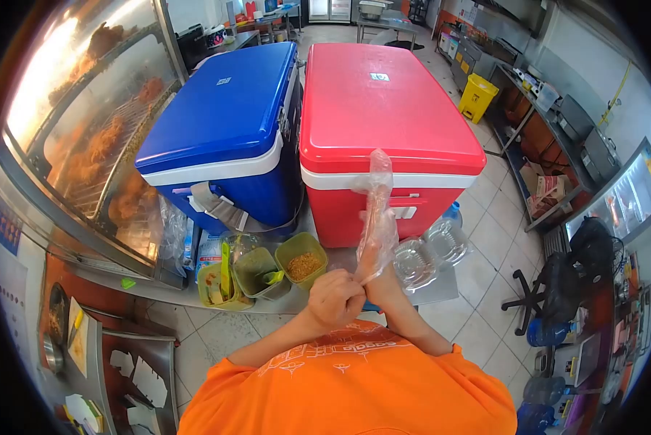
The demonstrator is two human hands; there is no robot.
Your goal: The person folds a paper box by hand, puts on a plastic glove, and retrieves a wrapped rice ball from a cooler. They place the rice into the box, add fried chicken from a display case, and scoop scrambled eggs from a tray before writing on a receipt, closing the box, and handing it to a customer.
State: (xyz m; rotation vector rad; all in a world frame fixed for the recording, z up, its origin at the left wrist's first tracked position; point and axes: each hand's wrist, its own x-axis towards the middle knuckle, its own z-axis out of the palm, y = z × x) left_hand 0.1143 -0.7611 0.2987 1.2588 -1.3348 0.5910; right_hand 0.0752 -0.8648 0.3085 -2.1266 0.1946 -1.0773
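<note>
My right hand (377,228) is inside a clear, loose plastic glove, its fingers stretched forward and the glove's empty tip reaching past them, in front of the red cooler (390,109). My left hand (336,299) is closed on the glove's cuff at my right wrist. Two clear plastic containers (430,255) lie just right of the gloved hand. Left of my hands stand a green tub (302,262) with brown crumbs, another tub (259,274) with a green utensil, and a third tub (220,290) holding a yellow-green item.
The blue cooler (217,101) stands beside the red one. A lit glass display case (101,145) with food on racks is at the left. At the right are a yellow bin (477,98), a metal counter (564,138) and a black office chair (546,290).
</note>
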